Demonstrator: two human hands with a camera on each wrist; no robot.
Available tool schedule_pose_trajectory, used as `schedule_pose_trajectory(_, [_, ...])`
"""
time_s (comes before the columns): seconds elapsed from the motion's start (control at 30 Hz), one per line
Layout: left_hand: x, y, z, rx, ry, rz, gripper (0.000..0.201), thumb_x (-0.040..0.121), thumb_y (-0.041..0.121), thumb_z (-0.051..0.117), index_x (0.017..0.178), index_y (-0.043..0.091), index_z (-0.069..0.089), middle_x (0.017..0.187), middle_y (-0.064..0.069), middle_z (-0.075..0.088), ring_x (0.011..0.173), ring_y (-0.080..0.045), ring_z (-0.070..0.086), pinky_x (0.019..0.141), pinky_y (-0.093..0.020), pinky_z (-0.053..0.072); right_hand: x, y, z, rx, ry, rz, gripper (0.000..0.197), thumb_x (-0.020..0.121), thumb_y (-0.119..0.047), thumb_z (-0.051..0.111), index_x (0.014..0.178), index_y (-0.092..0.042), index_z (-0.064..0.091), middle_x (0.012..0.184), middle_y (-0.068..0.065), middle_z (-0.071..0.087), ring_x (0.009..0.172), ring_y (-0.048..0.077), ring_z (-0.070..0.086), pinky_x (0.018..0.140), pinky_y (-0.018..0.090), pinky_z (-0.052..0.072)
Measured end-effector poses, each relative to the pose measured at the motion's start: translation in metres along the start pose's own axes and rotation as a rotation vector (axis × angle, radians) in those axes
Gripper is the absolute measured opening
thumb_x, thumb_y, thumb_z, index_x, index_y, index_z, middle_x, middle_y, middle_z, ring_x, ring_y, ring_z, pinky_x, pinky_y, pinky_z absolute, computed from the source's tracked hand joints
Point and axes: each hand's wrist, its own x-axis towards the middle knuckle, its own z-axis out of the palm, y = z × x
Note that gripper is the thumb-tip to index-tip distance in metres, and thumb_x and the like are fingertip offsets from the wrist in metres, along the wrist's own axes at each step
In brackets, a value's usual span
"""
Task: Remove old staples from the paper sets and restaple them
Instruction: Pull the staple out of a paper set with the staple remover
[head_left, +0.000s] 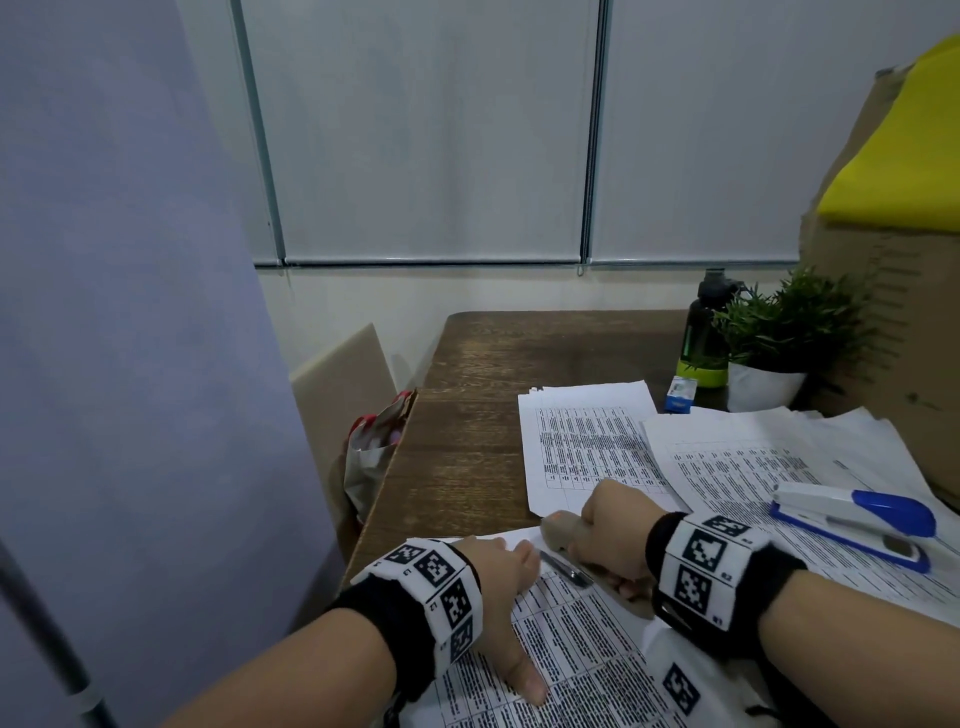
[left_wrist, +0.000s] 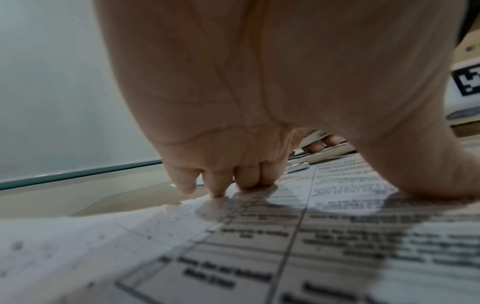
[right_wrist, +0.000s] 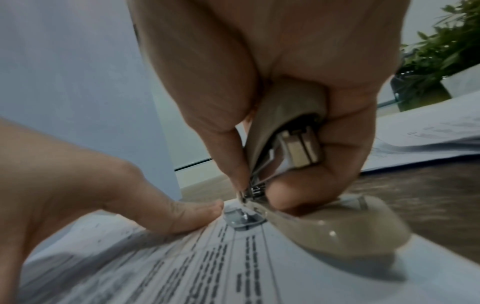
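Observation:
The printed paper set (head_left: 571, 649) lies at the near edge of the wooden table (head_left: 467, 415). My left hand (head_left: 511, 558) presses flat on it near its top corner, fingertips (left_wrist: 218, 192) on the sheet. My right hand (head_left: 608, 530) grips a beige stapler (head_left: 558, 532) that is hinged open. Its metal nose (right_wrist: 253, 190) sits between my thumb and forefinger, just above the corner of the paper set (right_wrist: 182, 267). Its beige base (right_wrist: 337, 228) lies on the paper beside my left index finger (right_wrist: 182, 214). I cannot make out a staple.
Two more paper sets (head_left: 587, 441) (head_left: 753, 467) lie farther back, with a blue and white stapler (head_left: 852, 525) on the right one. A small blue box (head_left: 680, 395), bottle (head_left: 704, 332), potted plant (head_left: 779, 332) and cardboard box (head_left: 893, 312) stand at the back right. A bag (head_left: 369, 457) hangs off the table's left edge.

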Motion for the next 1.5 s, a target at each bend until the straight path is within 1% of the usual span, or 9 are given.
schedule_pose_trajectory(0.27, [0.0,-0.001,0.001,0.004,0.017,-0.017,0.125,0.073,0.074,0.065,0.156,0.016,-0.007,0.165,-0.001,-0.005,0.151,-0.027,0.011,0.122,-0.043,0.018,0.011,-0.007,0.014,0.041,0.071,0.062,0.027,0.092,-0.027,0.048,0.068,-0.015,0.047,0.077,0.008,0.056,0.069,0.025,0.06,0.06,0.025,0.045])
schedule_pose_trajectory(0.5, [-0.005,0.002,-0.006,-0.048,0.025,0.009,0.11,0.083,0.06,0.066,0.157,0.016,-0.002,0.165,0.001,-0.007,0.151,-0.028,0.01,0.121,-0.042,0.019,0.026,-0.002,0.012,0.282,0.105,0.019,0.02,0.088,-0.024,0.06,0.082,-0.005,0.063,0.073,0.01,0.066,0.065,0.026,0.065,0.059,0.034,0.058])
schedule_pose_trajectory(0.57, [-0.007,-0.002,-0.01,-0.117,0.018,-0.008,0.097,0.086,0.056,0.065,0.157,0.019,0.012,0.164,0.0,0.011,0.147,-0.026,0.024,0.115,-0.038,0.028,0.015,0.003,0.006,0.352,0.104,-0.011,0.015,0.088,-0.018,0.061,0.077,-0.008,0.064,0.064,0.007,0.063,0.051,0.02,0.061,0.051,0.028,0.053])
schedule_pose_trajectory(0.67, [-0.006,-0.011,-0.014,-0.319,0.214,-0.059,0.069,0.084,0.052,0.068,0.142,0.023,0.046,0.127,-0.003,0.059,0.118,-0.025,0.056,0.092,-0.035,0.046,-0.007,0.009,-0.001,0.469,0.103,-0.051,0.01,0.085,-0.002,0.058,0.083,-0.004,0.067,0.058,0.009,0.061,0.042,0.017,0.055,0.046,0.025,0.047])
schedule_pose_trajectory(0.77, [-0.005,-0.019,-0.015,-0.581,0.483,-0.174,0.082,0.075,0.056,0.075,0.14,0.016,0.046,0.13,-0.001,0.062,0.118,-0.019,0.059,0.099,-0.034,0.048,-0.026,0.004,-0.003,0.555,0.086,-0.122,0.015,0.087,0.003,0.055,0.094,-0.004,0.067,0.071,0.014,0.061,0.05,0.021,0.055,0.05,0.028,0.049])
schedule_pose_trajectory(0.87, [-0.008,-0.022,-0.014,-0.962,0.622,-0.17,0.06,0.068,0.034,0.089,0.117,0.011,0.063,0.093,-0.002,0.076,0.084,-0.017,0.073,0.086,-0.042,0.058,-0.038,-0.012,0.004,0.612,0.076,-0.209,0.015,0.088,0.003,0.055,0.095,-0.005,0.066,0.074,0.015,0.055,0.051,0.024,0.047,0.049,0.031,0.044])
schedule_pose_trajectory(1.03, [-0.039,-0.029,-0.001,-1.228,0.698,-0.229,0.022,0.08,-0.005,0.074,0.096,-0.014,0.063,0.053,-0.007,0.066,0.049,-0.022,0.065,0.057,-0.034,0.057,-0.049,-0.046,0.027,0.382,0.088,-0.396,0.006,0.086,-0.011,0.064,0.091,-0.014,0.064,0.063,-0.003,0.053,0.048,0.013,0.048,0.045,0.023,0.038])
schedule_pose_trajectory(1.13, [-0.06,-0.04,0.01,-1.327,0.706,-0.293,0.017,0.087,-0.021,0.051,0.084,-0.006,0.058,0.048,-0.012,0.053,0.042,-0.02,0.051,0.049,-0.03,0.044,-0.056,-0.069,0.043,0.27,0.113,-0.453,0.009,0.085,-0.016,0.063,0.093,-0.013,0.062,0.069,-0.005,0.053,0.051,0.007,0.047,0.045,0.018,0.035])
schedule_pose_trajectory(1.5, [-0.114,-0.097,0.066,-1.36,0.788,-0.531,0.029,0.097,0.0,0.053,0.068,0.003,0.057,0.055,-0.01,0.057,0.044,-0.021,0.053,0.045,-0.026,0.048,-0.085,-0.112,0.075,0.269,-0.091,-0.437,0.012,0.09,-0.012,0.055,0.099,-0.013,0.064,0.072,0.008,0.058,0.047,0.018,0.053,0.041,0.021,0.042])
